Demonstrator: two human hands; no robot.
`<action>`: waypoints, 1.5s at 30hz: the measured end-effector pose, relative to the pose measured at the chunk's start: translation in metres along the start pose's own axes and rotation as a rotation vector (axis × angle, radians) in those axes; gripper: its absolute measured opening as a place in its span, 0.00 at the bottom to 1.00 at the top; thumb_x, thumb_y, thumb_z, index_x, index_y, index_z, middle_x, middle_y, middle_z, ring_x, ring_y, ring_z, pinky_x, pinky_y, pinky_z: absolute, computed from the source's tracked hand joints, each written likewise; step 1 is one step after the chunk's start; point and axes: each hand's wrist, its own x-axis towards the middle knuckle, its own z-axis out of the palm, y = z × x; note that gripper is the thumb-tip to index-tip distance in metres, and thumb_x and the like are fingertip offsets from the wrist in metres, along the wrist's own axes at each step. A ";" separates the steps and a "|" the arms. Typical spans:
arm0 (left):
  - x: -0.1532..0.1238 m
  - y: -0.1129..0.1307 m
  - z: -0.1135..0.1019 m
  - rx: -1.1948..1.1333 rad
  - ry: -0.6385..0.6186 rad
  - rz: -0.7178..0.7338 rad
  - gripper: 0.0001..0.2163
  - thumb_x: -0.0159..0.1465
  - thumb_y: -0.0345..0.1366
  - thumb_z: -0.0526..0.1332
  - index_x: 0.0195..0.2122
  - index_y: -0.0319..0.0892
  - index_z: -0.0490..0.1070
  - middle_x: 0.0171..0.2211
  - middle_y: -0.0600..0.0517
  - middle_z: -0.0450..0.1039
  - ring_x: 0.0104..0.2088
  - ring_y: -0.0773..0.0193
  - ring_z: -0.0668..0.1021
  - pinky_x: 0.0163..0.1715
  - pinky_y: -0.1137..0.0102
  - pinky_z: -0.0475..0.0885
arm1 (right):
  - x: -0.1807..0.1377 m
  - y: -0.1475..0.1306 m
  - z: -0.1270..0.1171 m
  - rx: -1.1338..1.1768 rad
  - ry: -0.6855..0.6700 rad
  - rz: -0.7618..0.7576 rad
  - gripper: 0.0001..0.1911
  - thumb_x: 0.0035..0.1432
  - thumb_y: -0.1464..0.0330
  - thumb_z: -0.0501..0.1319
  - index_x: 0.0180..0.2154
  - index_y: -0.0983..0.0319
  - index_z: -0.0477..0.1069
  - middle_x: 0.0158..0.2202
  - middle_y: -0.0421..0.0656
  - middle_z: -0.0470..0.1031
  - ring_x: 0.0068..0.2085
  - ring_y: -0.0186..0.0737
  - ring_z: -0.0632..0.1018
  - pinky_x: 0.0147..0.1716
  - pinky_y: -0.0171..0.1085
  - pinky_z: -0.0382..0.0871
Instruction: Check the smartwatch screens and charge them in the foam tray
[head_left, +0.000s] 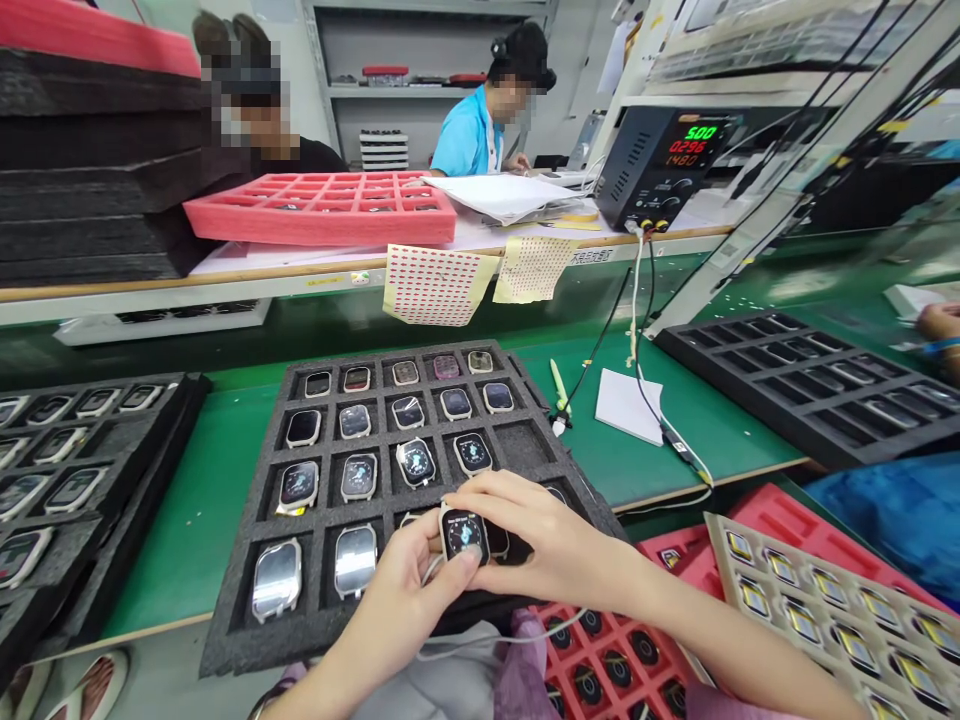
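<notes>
A small square smartwatch body (463,533) with a lit screen is pinched between both hands, just above the near edge of a black foam tray (247,610). My left hand (405,585) grips it from below, thumb on its lower edge. My right hand (540,535) curls around its top and right side. A thin white cable (495,640) trails from the watch toward my lap. The tray's cells hold several more watch bodies (358,475), some lit, some with film on them; one cell (516,443) is empty.
Another black tray of watches (52,470) lies at left, and a black tray (810,385) at right. Red foam trays (600,660) and a beige tray (825,600) sit near my right arm. A power supply (660,165), sticker sheets (439,285) and two seated people lie beyond the shelf.
</notes>
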 end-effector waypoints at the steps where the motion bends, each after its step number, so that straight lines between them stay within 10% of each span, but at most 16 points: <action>1: 0.000 -0.001 0.001 0.008 -0.003 -0.005 0.15 0.63 0.36 0.60 0.50 0.40 0.67 0.49 0.47 0.71 0.51 0.56 0.71 0.53 0.65 0.63 | 0.000 -0.001 -0.005 0.001 -0.021 0.003 0.21 0.56 0.68 0.66 0.50 0.66 0.67 0.45 0.50 0.69 0.47 0.46 0.70 0.49 0.44 0.65; 12: -0.005 -0.005 0.000 0.039 -0.171 -0.113 0.15 0.61 0.37 0.62 0.49 0.44 0.65 0.41 0.50 0.70 0.48 0.60 0.71 0.52 0.66 0.63 | -0.019 0.056 -0.062 -0.311 -0.016 0.271 0.24 0.58 0.61 0.64 0.54 0.62 0.65 0.48 0.49 0.66 0.49 0.49 0.68 0.49 0.47 0.61; 25: -0.006 -0.007 0.002 0.014 -0.171 -0.111 0.15 0.61 0.33 0.61 0.49 0.45 0.65 0.42 0.50 0.70 0.49 0.60 0.71 0.50 0.68 0.65 | -0.033 0.000 -0.056 -0.596 -0.376 0.258 0.12 0.56 0.67 0.66 0.40 0.67 0.72 0.37 0.48 0.72 0.42 0.49 0.72 0.51 0.51 0.55; 38: -0.001 0.002 0.003 -0.069 -0.193 -0.065 0.23 0.56 0.27 0.64 0.52 0.47 0.65 0.52 0.52 0.68 0.55 0.59 0.67 0.55 0.69 0.62 | -0.017 -0.022 -0.036 -0.275 -0.058 -0.070 0.14 0.59 0.69 0.61 0.47 0.65 0.67 0.43 0.49 0.70 0.45 0.44 0.70 0.58 0.53 0.53; 45: 0.002 -0.001 0.004 0.016 -0.130 0.002 0.20 0.60 0.33 0.62 0.54 0.45 0.64 0.50 0.50 0.71 0.53 0.56 0.69 0.53 0.66 0.64 | -0.006 -0.011 -0.011 -0.490 -0.002 -0.141 0.13 0.62 0.71 0.55 0.48 0.69 0.66 0.42 0.54 0.70 0.44 0.47 0.71 0.54 0.58 0.59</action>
